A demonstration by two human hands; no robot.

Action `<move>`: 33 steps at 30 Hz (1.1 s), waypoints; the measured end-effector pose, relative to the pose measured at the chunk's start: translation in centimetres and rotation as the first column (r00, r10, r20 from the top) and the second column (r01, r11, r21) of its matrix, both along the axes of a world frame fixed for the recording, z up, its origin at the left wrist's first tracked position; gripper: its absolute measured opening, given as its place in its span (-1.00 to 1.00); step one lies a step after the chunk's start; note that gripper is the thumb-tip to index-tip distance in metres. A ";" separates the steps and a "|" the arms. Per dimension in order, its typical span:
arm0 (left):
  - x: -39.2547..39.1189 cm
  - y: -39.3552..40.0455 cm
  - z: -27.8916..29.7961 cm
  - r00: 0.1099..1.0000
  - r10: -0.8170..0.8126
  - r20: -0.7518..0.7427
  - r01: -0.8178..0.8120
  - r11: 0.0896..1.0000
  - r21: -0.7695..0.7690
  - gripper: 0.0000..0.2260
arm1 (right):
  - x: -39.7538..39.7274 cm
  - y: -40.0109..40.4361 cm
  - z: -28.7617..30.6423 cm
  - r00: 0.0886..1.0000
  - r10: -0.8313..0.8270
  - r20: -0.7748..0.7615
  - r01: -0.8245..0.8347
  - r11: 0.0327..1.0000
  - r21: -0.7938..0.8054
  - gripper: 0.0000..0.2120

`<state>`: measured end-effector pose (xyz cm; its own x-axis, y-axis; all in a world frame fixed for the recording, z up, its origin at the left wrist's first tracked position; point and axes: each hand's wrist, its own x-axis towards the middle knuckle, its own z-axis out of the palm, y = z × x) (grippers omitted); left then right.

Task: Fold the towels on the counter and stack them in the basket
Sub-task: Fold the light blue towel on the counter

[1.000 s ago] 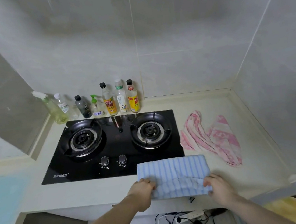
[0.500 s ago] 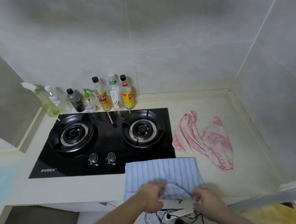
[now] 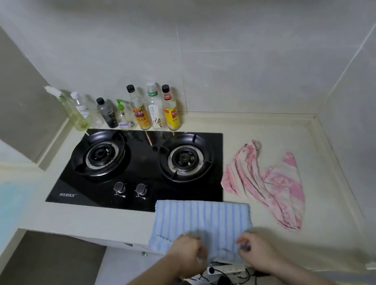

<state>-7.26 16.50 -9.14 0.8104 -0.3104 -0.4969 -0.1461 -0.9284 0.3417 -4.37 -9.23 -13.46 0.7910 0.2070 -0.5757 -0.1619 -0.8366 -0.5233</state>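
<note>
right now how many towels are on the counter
2. The blue towel lies at the counter's front edge, just in front of the stove, with the left hand and right hand gripping its near edge. The pink towel lies crumpled to the stove's right. No basket shows, so others may be hidden.

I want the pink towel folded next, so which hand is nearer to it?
Right. The right hand grips the blue towel just below-left of the pink towel; the left hand is farther left.
</note>
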 end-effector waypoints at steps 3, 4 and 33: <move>0.9 -0.7 -0.3 0.999 -0.020 0.030 0.020 1.000 0.005 -0.61 | 0.2 -0.4 -0.5 0.984 -0.168 0.054 0.168 0.986 0.020 -0.64; 1.0 -0.9 -0.4 1.000 -0.026 -0.009 0.026 0.999 0.026 -0.52 | 0.4 -0.5 -0.5 0.968 -0.243 0.058 0.241 0.970 0.040 -0.55; 3.7 -8.8 -1.5 0.983 -0.044 -0.176 0.058 0.996 0.073 -0.36 | 6.1 -4.4 4.5 0.746 -0.654 -0.129 0.655 0.684 0.322 -0.81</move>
<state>-3.55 7.71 -10.66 0.6937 -0.3041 -0.6529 -0.1388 -0.9459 0.2932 1.70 -13.62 -8.96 0.7958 -0.1888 -0.5754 -0.6048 -0.2965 -0.7391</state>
